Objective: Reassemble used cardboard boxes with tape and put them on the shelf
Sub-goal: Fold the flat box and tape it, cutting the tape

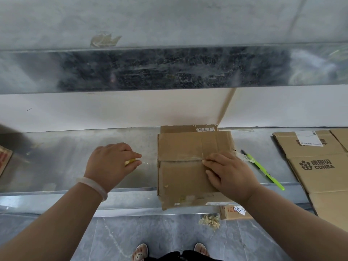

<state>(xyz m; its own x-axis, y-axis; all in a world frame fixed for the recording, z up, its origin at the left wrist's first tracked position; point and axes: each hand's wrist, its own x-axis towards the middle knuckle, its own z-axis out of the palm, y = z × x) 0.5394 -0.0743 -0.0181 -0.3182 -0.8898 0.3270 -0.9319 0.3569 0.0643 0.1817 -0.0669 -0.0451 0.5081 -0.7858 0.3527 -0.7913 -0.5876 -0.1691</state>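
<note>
A small brown cardboard box (180, 174) sits on the metal shelf surface (75, 147) with its two top flaps closed. A strip of clear tape (150, 162) stretches from the flap seam leftward to a yellow-cored tape roll (130, 162). My left hand (111, 162) is closed around that roll, just left of the box. My right hand (227, 172) lies flat on the right part of the box top, fingers pressing the tape end at the seam. The roll is mostly hidden under my fingers.
A green utility knife (263, 169) lies right of the box. Flattened cardboard boxes (320, 166) lie at the far right, and another piece (3, 159) shows at the left edge. A second box (188, 128) stands behind mine. An upper shelf (169, 70) overhangs.
</note>
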